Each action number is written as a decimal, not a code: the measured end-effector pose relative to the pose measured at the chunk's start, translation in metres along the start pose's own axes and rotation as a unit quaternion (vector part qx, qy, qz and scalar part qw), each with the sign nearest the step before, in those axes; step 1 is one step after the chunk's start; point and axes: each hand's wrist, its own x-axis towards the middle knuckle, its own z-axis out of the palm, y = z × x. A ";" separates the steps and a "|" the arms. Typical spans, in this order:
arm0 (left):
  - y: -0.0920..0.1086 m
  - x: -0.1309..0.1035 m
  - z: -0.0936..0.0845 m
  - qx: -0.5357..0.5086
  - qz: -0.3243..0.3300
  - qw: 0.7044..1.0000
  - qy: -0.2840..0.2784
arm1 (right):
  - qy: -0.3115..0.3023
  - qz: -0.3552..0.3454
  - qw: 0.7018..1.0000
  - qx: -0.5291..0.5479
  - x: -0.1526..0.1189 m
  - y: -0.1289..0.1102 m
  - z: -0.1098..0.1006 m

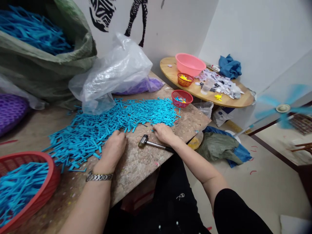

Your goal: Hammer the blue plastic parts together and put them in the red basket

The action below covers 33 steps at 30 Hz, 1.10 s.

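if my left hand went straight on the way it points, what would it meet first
Most likely the pile of short blue strips, just ahead of the left hand's curled fingers; whether they already touch is hard to tell.

A small workshop is suggested by a stained, flecked worktable (138,164), on which blue plastic strips (136,112) are heaped near a hammer (156,144). More strips are held in a large sack (36,71) and a red basket (52,174). Small pieces (216,79), not clearly made out, are spread on a rounded table (168,73) beyond.
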 end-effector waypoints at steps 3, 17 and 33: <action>0.000 -0.001 0.001 0.000 0.008 1.000 0.002 | 0.003 -0.003 1.000 0.008 0.000 -0.001 -0.002; 0.000 0.003 0.003 -0.224 -0.009 0.972 0.071 | 0.064 -0.021 0.991 0.119 -0.006 -0.016 -0.023; 0.027 -0.007 -0.013 -0.537 -0.021 0.843 -0.035 | 0.089 -0.113 0.934 0.326 0.002 -0.039 -0.011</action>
